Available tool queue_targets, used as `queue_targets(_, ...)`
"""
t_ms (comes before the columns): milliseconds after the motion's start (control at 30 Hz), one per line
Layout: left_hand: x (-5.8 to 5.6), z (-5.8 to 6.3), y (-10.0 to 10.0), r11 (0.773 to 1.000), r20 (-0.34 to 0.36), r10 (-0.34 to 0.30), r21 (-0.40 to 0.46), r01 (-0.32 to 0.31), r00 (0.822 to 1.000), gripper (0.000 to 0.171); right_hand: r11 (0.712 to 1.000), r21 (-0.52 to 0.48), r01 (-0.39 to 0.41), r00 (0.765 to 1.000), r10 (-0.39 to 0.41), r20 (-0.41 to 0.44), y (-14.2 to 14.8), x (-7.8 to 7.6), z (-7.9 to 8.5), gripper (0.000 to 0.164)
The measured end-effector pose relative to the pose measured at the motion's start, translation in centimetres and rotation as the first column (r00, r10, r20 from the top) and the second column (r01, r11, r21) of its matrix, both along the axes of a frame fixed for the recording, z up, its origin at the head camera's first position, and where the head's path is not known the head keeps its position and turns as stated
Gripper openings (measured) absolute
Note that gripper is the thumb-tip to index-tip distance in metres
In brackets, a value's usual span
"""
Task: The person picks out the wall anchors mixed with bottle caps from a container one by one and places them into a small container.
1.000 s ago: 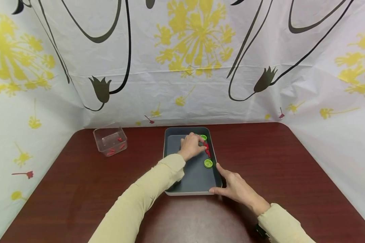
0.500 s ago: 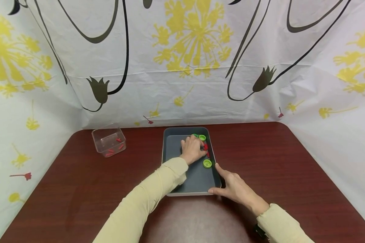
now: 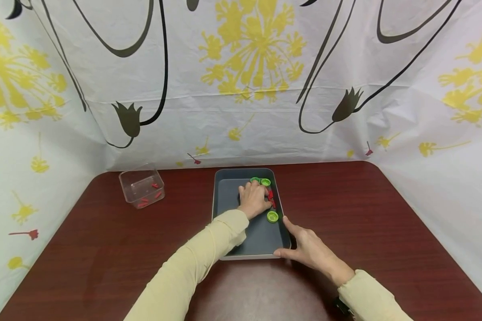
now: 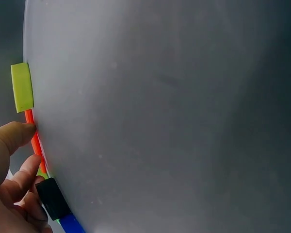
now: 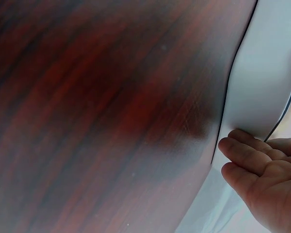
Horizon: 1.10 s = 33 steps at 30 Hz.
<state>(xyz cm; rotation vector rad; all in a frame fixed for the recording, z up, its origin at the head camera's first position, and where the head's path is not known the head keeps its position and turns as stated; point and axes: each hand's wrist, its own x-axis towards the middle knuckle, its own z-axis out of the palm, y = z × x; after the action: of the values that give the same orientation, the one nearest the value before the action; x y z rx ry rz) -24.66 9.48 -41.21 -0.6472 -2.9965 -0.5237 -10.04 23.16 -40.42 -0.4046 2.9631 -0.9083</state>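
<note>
My left hand (image 3: 254, 199) reaches into a dark grey tray (image 3: 261, 243). Its thumb and index finger pinch at a small red stick (image 4: 36, 144) in a row of red pieces (image 3: 271, 195) along the tray's right side. A lime-green bottle cap (image 3: 272, 217) lies at the near end of that row, another lime cap (image 3: 265, 183) at the far end. Beside the far one sits a darker green cap (image 3: 255, 180), partly behind the fingers. My right hand (image 3: 314, 249) touches the tray's near right corner from outside, fingers fairly straight, thumb at the front edge.
A clear plastic box (image 3: 142, 185) with several red pieces stands at the back left of the brown table (image 3: 104, 249). In the left wrist view, a black block (image 4: 53, 199) and a blue piece (image 4: 72, 223) are near the hand. A patterned sheet (image 3: 184, 67) hangs behind.
My left hand has shifted slightly toward me along the red row, uncovering the darker green cap at the far end. The red pieces' arrangement has altered a little. My right hand stays at the corner.
</note>
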Motion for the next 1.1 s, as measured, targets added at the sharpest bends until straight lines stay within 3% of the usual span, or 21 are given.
queue_targets(667, -0.22, -0.21, 0.12, 1.000, -0.015, 0.000, -0.016, 0.000, 1.000, 0.016, 1.000, -0.004, -0.001, 1.000, 0.001, -0.014, -0.07, 0.02, -0.16, 0.092)
queue_targets(1100, -0.35, 0.12, -0.58, 0.999, -0.031, -0.017, 0.049, 0.018, 0.999, 0.020, 1.000, -0.002, 0.002, 1.000, -0.002, 0.016, -0.07, 0.03, -0.03, 0.093)
